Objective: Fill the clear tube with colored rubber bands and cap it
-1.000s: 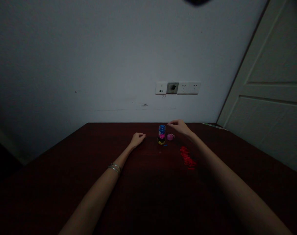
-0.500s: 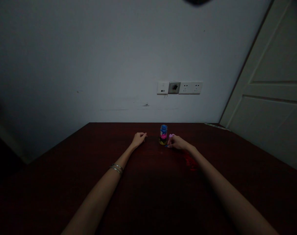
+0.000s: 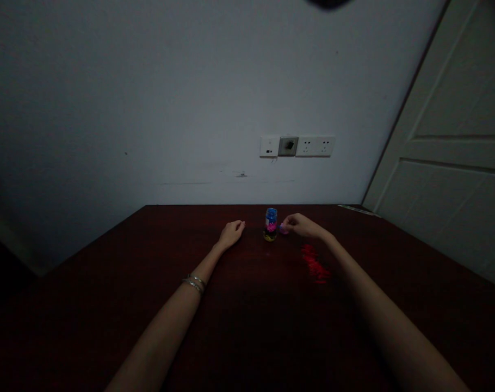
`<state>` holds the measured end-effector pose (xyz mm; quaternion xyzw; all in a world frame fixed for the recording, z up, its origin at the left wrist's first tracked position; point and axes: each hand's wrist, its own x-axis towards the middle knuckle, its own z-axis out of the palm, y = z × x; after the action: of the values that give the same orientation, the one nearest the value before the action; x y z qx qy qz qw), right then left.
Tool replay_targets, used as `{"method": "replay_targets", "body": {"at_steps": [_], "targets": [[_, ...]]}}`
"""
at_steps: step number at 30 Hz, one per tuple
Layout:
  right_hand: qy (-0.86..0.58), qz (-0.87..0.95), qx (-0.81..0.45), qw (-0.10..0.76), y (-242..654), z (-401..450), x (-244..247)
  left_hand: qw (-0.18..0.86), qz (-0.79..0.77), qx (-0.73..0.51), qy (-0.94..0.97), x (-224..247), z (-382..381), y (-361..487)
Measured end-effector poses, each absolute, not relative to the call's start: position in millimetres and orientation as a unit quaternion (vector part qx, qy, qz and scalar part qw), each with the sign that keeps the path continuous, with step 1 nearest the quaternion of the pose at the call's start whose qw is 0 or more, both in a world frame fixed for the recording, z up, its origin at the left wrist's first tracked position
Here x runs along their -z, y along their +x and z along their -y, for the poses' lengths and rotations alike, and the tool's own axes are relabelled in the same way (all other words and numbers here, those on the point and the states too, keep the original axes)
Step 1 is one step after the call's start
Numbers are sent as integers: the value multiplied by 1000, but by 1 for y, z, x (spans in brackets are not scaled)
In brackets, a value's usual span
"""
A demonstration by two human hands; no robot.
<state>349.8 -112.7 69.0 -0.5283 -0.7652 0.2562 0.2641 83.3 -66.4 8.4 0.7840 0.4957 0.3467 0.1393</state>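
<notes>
A small glass jar point(image 3: 271, 231) stands upright on the dark red table, with blue at its neck, bright pink in the middle and dark yellow at the bottom. Just right of it, my right hand point(image 3: 300, 225) pinches a small pink and purple piece point(image 3: 284, 229) between its fingertips, low over the table; its exact kind is too small to tell. My left hand point(image 3: 231, 233) rests on the table left of the jar, apart from it. Its fingers are loosely curled in, and I see nothing in them.
Behind the table point(image 3: 231, 305) rises a pale wall with a row of sockets point(image 3: 307, 146) above the jar. A panelled door point(image 3: 439, 158) stands on the right. A red shiny patch point(image 3: 314, 264) shows on the table by my right forearm. Bracelets point(image 3: 195, 283) circle my left wrist.
My right hand has lifted slightly and shifted right, away from the jar's base, and the pink piece now shows below its fingertips. My left hand and the jar stay in place.
</notes>
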Motion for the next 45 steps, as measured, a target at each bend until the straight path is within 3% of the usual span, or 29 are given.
{"method": "replay_targets", "body": {"at_steps": [5, 13, 18, 22, 29, 37, 45], "targets": [[-500, 755, -178, 385, 343, 106, -111, 130, -535, -307, 776, -17, 76, 87], [-469, 812, -142, 316, 324, 96, -124, 149, -538, -306, 771, -24, 83, 87], [-500, 775, -168, 348, 330, 104, -121, 141, -531, -305, 778, -21, 82, 87], [-513, 740, -206, 383, 337, 109, -109, 73, -526, -312, 788, -27, 86, 87], [-442, 745, -370, 336, 333, 111, -77, -53, -350, -333, 874, -82, 112, 114], [-394, 757, -393, 343, 328, 100, -46, -70, -294, -217, 928, -103, 109, 132], [-451, 765, -330, 320, 317, 104, -43, -29, -323, -78, 943, -129, 86, 126]]}}
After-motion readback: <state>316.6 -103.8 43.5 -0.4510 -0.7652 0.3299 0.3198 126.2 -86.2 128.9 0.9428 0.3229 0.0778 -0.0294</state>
